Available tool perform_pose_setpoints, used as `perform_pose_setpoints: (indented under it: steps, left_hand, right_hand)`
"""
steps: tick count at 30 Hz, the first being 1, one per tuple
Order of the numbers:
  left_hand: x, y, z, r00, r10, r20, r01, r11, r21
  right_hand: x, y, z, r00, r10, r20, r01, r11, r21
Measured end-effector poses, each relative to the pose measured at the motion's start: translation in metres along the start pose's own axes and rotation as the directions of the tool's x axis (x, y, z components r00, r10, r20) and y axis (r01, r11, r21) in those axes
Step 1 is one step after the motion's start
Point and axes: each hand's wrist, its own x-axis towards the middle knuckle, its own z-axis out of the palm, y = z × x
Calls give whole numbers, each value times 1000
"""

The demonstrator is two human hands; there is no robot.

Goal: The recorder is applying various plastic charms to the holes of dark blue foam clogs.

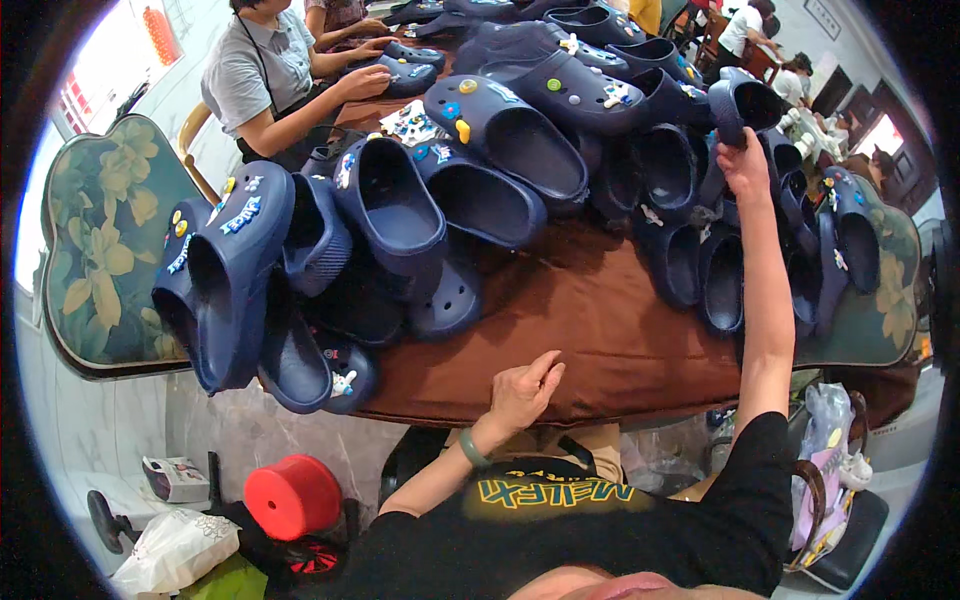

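Observation:
My right arm reaches far forward, and my right hand is closed on the heel end of a navy clog above the right-hand pile. My left hand rests at the near edge of the brown tablecloth, fingers loosely bent and partly apart, with nothing seen in it. Beyond it lies a navy clog with round holes. Large clogs with colourful charms, such as one standing on end, are heaped on the left. Another decorated clog lies on top in the middle.
Two people sit at the far left side; one person's hand holds a clog. Flowered chair backs flank the table. On the floor at left are a red stool and a white bag. A bag-laden chair stands at right.

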Motion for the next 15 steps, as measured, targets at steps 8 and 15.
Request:
perform_pose_setpoints:
  steps: [8, 15]
  left_hand:
    - [3, 3, 6, 1000, 22, 8, -22, 1000, 0]
    - [4, 1, 1, 999, -35, -6, 35, 998, 60]
  right_hand:
    - [40, -17, -32, 971, -7, -237, 8, 1000, 2]
    - [44, 18, -26, 998, -13, -64, 25, 982, 185]
